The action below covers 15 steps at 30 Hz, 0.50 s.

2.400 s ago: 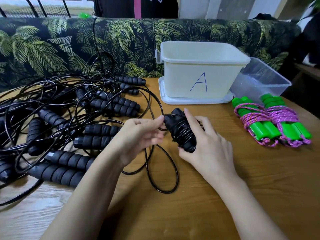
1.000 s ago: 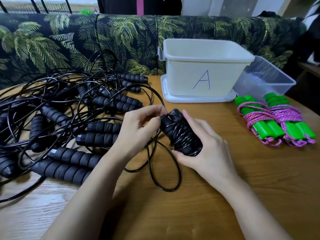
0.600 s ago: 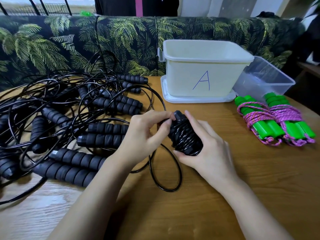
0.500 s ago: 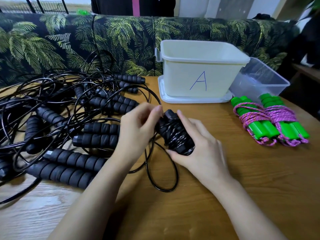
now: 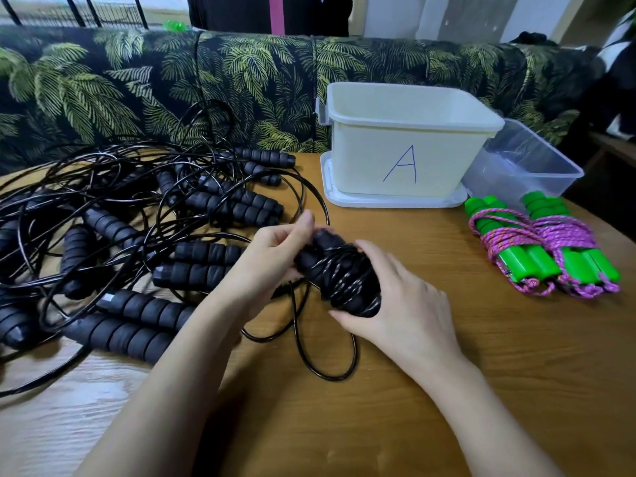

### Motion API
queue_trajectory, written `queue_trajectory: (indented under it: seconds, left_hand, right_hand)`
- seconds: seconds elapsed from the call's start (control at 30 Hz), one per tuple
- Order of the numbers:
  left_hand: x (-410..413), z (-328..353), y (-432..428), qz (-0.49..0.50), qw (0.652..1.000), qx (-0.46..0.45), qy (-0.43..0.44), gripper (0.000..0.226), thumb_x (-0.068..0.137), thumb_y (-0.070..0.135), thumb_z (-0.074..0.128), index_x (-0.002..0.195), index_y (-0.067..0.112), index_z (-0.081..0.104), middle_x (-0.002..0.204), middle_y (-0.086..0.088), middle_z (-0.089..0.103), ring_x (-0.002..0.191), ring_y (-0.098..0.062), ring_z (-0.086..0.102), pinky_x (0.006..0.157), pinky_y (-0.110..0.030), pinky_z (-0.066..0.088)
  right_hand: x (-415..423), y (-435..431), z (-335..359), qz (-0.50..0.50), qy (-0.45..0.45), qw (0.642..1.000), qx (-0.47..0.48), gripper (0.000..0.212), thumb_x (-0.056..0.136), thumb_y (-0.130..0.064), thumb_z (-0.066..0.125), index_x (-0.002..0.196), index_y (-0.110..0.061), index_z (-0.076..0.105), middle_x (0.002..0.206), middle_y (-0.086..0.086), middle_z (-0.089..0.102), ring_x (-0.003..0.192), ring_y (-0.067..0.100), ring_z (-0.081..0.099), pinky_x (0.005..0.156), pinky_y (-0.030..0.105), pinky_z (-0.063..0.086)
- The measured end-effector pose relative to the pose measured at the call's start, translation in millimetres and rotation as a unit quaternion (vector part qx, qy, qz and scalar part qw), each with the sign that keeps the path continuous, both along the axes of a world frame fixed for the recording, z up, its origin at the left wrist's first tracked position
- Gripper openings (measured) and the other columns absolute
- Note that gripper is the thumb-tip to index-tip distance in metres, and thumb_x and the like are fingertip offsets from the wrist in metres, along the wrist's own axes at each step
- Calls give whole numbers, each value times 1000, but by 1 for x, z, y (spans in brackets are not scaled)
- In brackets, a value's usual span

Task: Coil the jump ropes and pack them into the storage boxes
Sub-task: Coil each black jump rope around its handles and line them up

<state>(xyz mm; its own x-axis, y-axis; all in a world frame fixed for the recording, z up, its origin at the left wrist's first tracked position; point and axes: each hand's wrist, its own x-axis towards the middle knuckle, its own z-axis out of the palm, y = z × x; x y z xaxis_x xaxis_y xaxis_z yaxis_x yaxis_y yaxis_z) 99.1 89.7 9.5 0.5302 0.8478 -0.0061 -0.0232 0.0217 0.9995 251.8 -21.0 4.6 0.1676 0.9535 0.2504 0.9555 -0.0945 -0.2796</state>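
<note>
Left grip (image 5: 275,256): you pinch the wound rope (image 5: 340,280) at its top
Right grip (image 5: 399,308): you clasp its body
Bench (image 5: 499,359) right edge: green ropes (image 5: 543,253) nearby

my left forearm (image 5: 179,373) and right forearm (image 5: 481,404) are bare along all their visible length. my 2 hands, the left hand (image 5: 272,256) and the right hand (image 5: 402,304), nearer me than the cream box (image 5: 364,160), are bare too.

Cream storage box (image 5: 406,160): front wall marked with handwritten blue capital "A". White print on dark garment (image 5: 309,8) behind sofa: cropped, illegible.
</note>
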Motion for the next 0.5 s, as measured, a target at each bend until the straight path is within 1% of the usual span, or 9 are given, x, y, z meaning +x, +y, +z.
queue_trajectory:
  seconds: [0.07, 0.1, 0.23, 0.3, 0.33, 0.37, 0.43, 0.47, 0.5]
  left_hand:
    - [0, -1, 0, -11, 1000, 12, 9, 45, 86, 45, 53, 112, 12, 69, 108, -9, 74, 105, -24, 69, 89, -39, 57]
    - [-1, -1, 0, -13, 1000, 27, 0, 40, 86, 37, 56, 113, 9, 68, 108, -11, 73, 105, -27, 69, 88, -39, 58]
    - [0, -4, -4, -17, 992, 121, -41, 24, 92, 18, 59, 111, 6, 68, 107, -11, 74, 104, -26, 70, 88, -34, 57]
    - [5, -5, -7, 16, 983, 181, -20, 22, 95, 16, 60, 112, 5, 69, 105, -9, 74, 103, -22, 70, 90, -37, 57]
    - [8, -7, -8, 44, 979, 198, -4, 22, 96, 18, 60, 112, 6, 70, 104, -6, 75, 102, -19, 70, 91, -39, 56]
    - [11, -8, -9, 75, 977, 202, 14, 22, 97, 19, 60, 111, 7, 71, 102, -2, 75, 101, -16, 70, 92, -41, 56]
    - [14, -11, -9, 127, 972, 193, 49, 22, 98, 21, 60, 112, 10, 73, 100, 3, 76, 99, -9, 69, 93, -43, 55]
    - [14, -11, -8, 136, 971, 186, 58, 23, 98, 21, 59, 113, 11, 73, 101, 4, 75, 100, -7, 69, 94, -42, 55]
    - [14, -11, -8, 132, 975, 173, 54, 24, 99, 21, 58, 117, 12, 71, 105, 5, 75, 103, -6, 68, 97, -41, 54]
  right_hand:
    - [1, 1, -1, 4, -26, 1000, -11, 96, 72, -73, 64, 150, -44, 17, 136, -20, 48, 113, 17, 61, 76, 34, 47]
    - [2, 2, -2, 4, -18, 1000, -18, 97, 73, -72, 64, 151, -44, 16, 137, -20, 47, 113, 17, 61, 78, 35, 47]
    - [7, 3, 3, 21, 114, 993, -18, 99, 66, -64, 75, 149, -49, 24, 139, -25, 50, 118, 14, 59, 90, 34, 46]
    - [6, 3, 3, 17, 113, 993, -17, 101, 66, -63, 76, 151, -48, 23, 141, -24, 50, 118, 16, 60, 89, 34, 47]
    - [3, 3, 2, 5, 77, 997, -17, 102, 67, -64, 74, 152, -45, 21, 139, -21, 52, 112, 19, 63, 82, 35, 48]
    - [0, 3, -1, -12, 21, 1000, -9, 104, 66, -65, 74, 153, -41, 23, 131, -17, 58, 100, 22, 68, 71, 34, 48]
    - [-6, 4, -10, -46, -61, 997, 24, 108, 58, -65, 79, 150, -28, 38, 104, -7, 65, 68, 21, 68, 50, 28, 39]
    - [-8, 5, -13, -48, -85, 994, 41, 108, 53, -64, 81, 146, -24, 45, 96, -5, 65, 59, 20, 65, 44, 26, 36]
    - [-9, 7, -15, -41, -101, 992, 57, 107, 52, -63, 83, 144, -22, 48, 94, -5, 65, 56, 19, 64, 42, 26, 37]
